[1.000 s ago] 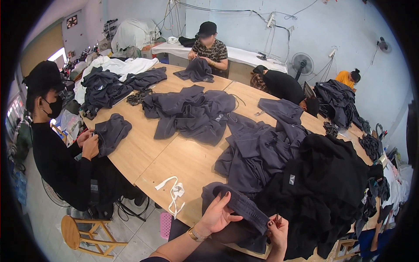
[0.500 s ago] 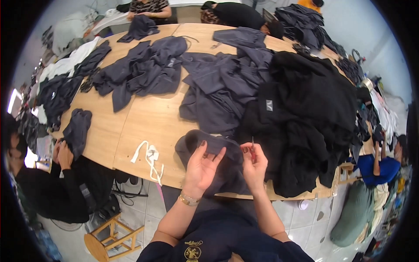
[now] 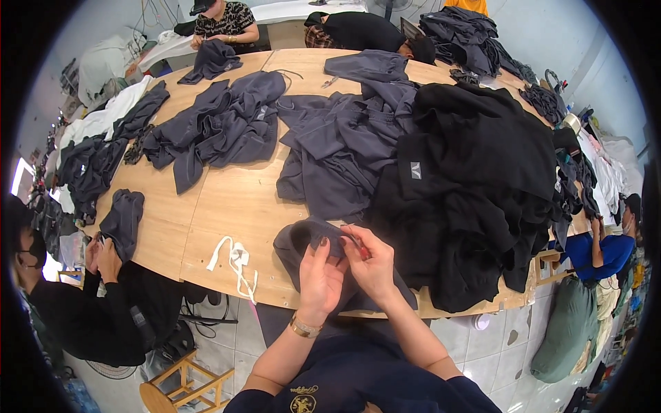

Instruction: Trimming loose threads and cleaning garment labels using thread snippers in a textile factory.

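Note:
My left hand (image 3: 321, 275) pinches a fold of a dark grey garment (image 3: 301, 241) that lies at the near edge of the wooden table (image 3: 227, 199). My right hand (image 3: 370, 261) is closed against the same cloth, with a small red tool (image 3: 361, 249) between its fingers. Both hands meet over the garment, touching each other. A gold bracelet sits on my left wrist.
A white cord (image 3: 235, 260) lies left of the garment. A black clothing pile (image 3: 475, 179) and grey heaps (image 3: 344, 138) cover the table. Other people work at the left (image 3: 76, 296), far side (image 3: 224, 20) and right (image 3: 606, 248). A wooden stool (image 3: 182, 382) stands below.
The view has tilted down and closer to the table. My hands have come together on the grey garment, which now lies bunched between them.

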A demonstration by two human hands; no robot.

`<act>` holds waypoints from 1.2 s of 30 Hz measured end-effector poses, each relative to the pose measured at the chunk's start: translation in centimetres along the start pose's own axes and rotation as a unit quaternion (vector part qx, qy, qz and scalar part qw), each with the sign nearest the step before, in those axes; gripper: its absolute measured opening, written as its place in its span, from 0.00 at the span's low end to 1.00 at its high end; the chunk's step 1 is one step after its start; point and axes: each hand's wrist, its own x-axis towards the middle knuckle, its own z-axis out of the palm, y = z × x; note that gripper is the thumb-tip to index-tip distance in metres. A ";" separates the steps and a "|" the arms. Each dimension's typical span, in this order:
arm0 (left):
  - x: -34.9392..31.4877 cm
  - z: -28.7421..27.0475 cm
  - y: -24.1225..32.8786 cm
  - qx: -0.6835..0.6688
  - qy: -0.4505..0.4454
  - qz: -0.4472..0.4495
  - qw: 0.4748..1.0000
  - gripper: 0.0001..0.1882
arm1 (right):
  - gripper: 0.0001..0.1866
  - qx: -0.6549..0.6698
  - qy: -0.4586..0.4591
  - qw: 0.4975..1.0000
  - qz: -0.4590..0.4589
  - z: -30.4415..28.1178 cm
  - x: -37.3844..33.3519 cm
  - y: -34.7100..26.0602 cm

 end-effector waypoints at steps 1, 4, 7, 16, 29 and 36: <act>0.0 0.0 -0.1 0.001 -0.002 0.000 1.000 0.11 | 0.08 0.001 0.002 1.000 -0.002 0.0 0.1 0.3; 0.2 0.0 0.0 0.007 -0.007 0.013 1.000 0.11 | 0.07 -0.012 0.006 0.999 -0.049 -0.4 0.2 0.7; 0.4 0.3 0.2 0.008 0.000 0.010 1.000 0.11 | 0.05 0.050 0.012 0.999 0.015 -1.0 -0.4 0.1; 0.3 0.9 0.6 0.027 0.010 0.007 1.000 0.11 | 0.09 -0.069 -0.036 0.997 -0.014 -2.6 0.0 0.8; 0.2 0.3 0.4 0.043 0.016 0.017 0.999 0.08 | 0.12 -0.234 -0.110 0.963 -0.082 -3.8 1.0 -0.3; 0.2 0.2 0.1 0.076 0.017 0.040 0.996 0.08 | 0.13 -0.285 -0.138 0.940 -0.129 -4.7 1.9 -0.9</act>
